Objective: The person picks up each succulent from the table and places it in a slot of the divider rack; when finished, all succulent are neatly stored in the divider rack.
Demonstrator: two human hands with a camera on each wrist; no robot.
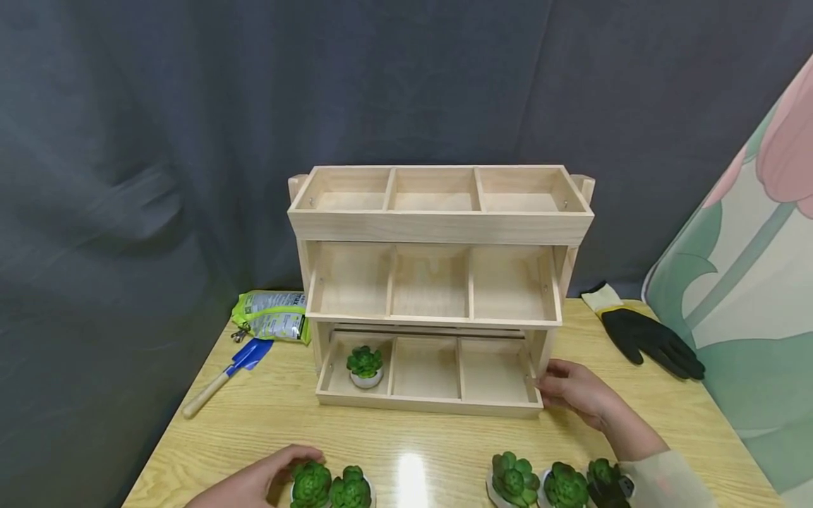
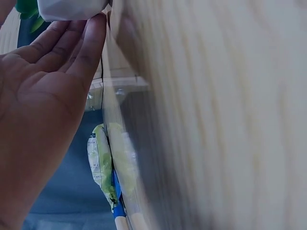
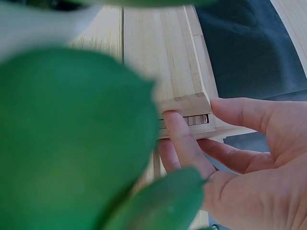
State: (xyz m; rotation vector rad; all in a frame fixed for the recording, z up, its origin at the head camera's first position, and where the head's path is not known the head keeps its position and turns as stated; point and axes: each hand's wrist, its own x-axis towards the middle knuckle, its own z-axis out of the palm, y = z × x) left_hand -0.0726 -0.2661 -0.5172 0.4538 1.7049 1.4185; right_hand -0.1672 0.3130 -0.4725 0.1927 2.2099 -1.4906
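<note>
A three-tier wooden plant stand (image 1: 438, 227) with divided trays stands on the table. My right hand (image 1: 581, 391) grips its lower right corner; in the right wrist view, thumb and fingers (image 3: 177, 134) lie on either side of the tray's wooden end. One potted succulent (image 1: 365, 363) sits in the bottom tray's left compartment. At the front left, my left hand (image 1: 269, 476) holds another potted succulent (image 1: 311, 485), its fingers against the white pot (image 2: 72, 9) in the left wrist view. A further succulent (image 1: 351, 488) stands close beside it.
Three succulents (image 1: 514, 480) stand in a row at the front right, partly under my right forearm. Left of the stand lie a green bag (image 1: 273, 315) and a blue trowel (image 1: 229, 374). A black glove (image 1: 648, 339) lies at the right. Dark curtain hangs behind.
</note>
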